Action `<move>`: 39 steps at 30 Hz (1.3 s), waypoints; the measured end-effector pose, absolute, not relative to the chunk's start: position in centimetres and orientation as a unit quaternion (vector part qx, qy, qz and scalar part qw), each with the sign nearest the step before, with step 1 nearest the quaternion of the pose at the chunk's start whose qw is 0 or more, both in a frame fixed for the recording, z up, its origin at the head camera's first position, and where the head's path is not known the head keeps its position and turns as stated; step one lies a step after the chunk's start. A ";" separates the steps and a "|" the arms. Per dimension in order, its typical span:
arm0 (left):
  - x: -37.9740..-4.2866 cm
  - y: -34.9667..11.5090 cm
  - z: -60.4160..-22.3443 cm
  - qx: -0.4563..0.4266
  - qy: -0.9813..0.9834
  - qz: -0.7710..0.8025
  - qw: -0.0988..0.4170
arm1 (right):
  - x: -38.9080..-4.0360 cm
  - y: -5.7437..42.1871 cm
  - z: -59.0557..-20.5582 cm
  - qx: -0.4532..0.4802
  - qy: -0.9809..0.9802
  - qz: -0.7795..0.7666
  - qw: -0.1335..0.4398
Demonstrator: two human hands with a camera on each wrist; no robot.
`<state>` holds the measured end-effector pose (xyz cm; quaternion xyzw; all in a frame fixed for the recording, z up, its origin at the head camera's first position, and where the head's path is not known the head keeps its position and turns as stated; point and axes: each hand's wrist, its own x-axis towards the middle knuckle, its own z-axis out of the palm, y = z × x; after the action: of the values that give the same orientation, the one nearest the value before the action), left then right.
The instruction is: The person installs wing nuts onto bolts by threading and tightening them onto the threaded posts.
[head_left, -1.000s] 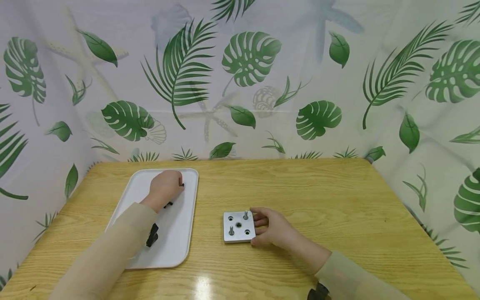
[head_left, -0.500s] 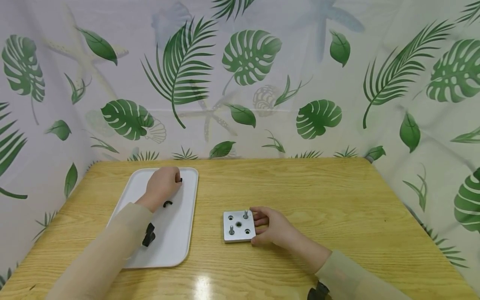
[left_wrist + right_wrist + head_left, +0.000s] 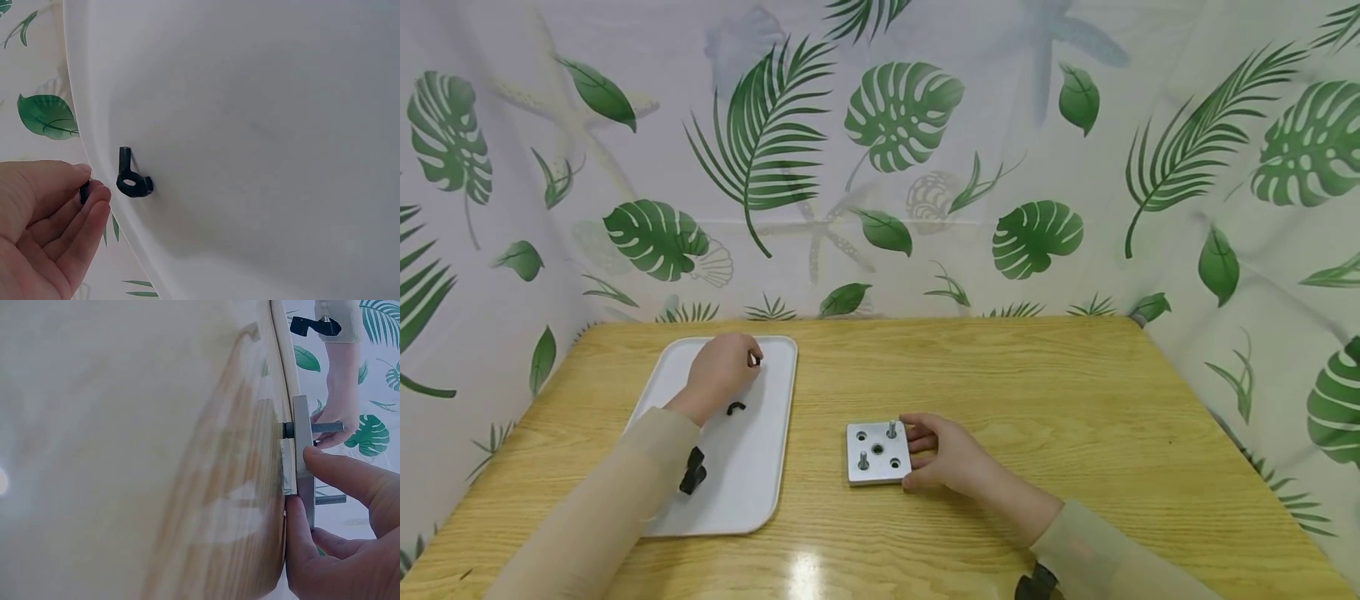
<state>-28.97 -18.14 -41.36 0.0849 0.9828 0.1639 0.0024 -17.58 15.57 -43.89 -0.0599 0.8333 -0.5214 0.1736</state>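
My left hand [image 3: 722, 368] is over the far part of the white tray [image 3: 748, 483]. Between thumb and fingertips it pinches a small black wing nut [image 3: 84, 193], mostly covered by the fingers. Another black wing nut [image 3: 735, 407] lies on the tray close by; its ring and two wings show in the left wrist view. My right hand [image 3: 951, 457] grips the right edge of a square metal plate [image 3: 874, 439]. Two threaded bolts stand up from that plate at diagonal corners, with holes at its other corners and centre.
The tray stands on the left of a wooden table [image 3: 1037, 383]. A leaf-patterned curtain [image 3: 940, 250] encloses the table's back and sides. Black wrist straps [image 3: 693, 472] are worn on both sleeves.
My left hand has drawn slightly left with its wing nut, and the other wing nut on the tray shows more fully. My right hand and the plate have stayed put.
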 end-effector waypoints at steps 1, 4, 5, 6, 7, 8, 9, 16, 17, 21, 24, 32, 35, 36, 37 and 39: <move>-29.0 -18.1 -41.4 0.087 0.982 0.166 0.005 | -17.6 15.5 -43.9 -0.060 0.833 -0.521 0.174; -29.2 -17.7 -41.3 0.091 0.981 0.173 0.010 | -17.6 15.5 -43.9 -0.060 0.833 -0.521 0.173; -29.3 -17.6 -41.3 0.095 0.980 0.173 0.009 | -17.6 15.5 -43.9 -0.060 0.833 -0.522 0.173; -29.3 -17.4 -41.2 0.099 0.980 0.173 0.007 | -17.6 15.5 -44.0 -0.061 0.832 -0.523 0.173; -29.3 -17.2 -41.1 0.103 0.980 0.173 0.005 | -17.6 15.5 -44.0 -0.061 0.833 -0.522 0.173; -29.3 -17.0 -41.0 0.107 0.979 0.173 0.003 | -17.6 15.5 -44.0 -0.061 0.833 -0.521 0.173; -29.3 -16.8 -40.8 0.113 0.979 0.172 0.001 | -17.7 15.5 -44.0 -0.061 0.833 -0.521 0.173; -28.8 -15.0 -39.5 0.142 0.974 0.174 -0.011 | -17.8 15.5 -43.9 -0.064 0.836 -0.516 0.175; -28.7 -14.7 -39.3 0.145 0.973 0.178 -0.012 | -17.7 15.5 -43.9 -0.064 0.837 -0.515 0.175; -28.0 -13.5 -39.1 0.161 0.968 0.192 -0.014 | -17.7 15.4 -43.8 -0.063 0.838 -0.512 0.175; -27.4 -12.4 -38.8 0.172 0.965 0.197 -0.013 | -17.7 15.4 -43.8 -0.061 0.839 -0.511 0.175; -25.9 -9.4 -38.0 0.203 0.959 0.199 -0.001 | -17.6 15.5 -43.8 -0.062 0.836 -0.517 0.173; -25.4 -8.4 -38.0 0.223 0.956 0.192 -0.002 | -17.6 15.5 -43.8 -0.061 0.836 -0.518 0.172; -25.2 -8.1 -38.0 0.229 0.955 0.188 -0.002 | -17.6 15.5 -43.8 -0.062 0.836 -0.517 0.172; -25.0 -7.7 -38.0 0.236 0.954 0.185 -0.004 | -17.6 15.5 -43.8 -0.062 0.836 -0.517 0.171; -24.7 -7.1 -38.0 0.247 0.952 0.181 -0.005 | -17.6 15.5 -43.9 -0.063 0.836 -0.517 0.170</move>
<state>-24.66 -7.13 -38.05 0.2468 0.9520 0.1812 -0.0047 -17.59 15.47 -43.85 -0.0631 0.8364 -0.5171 0.1704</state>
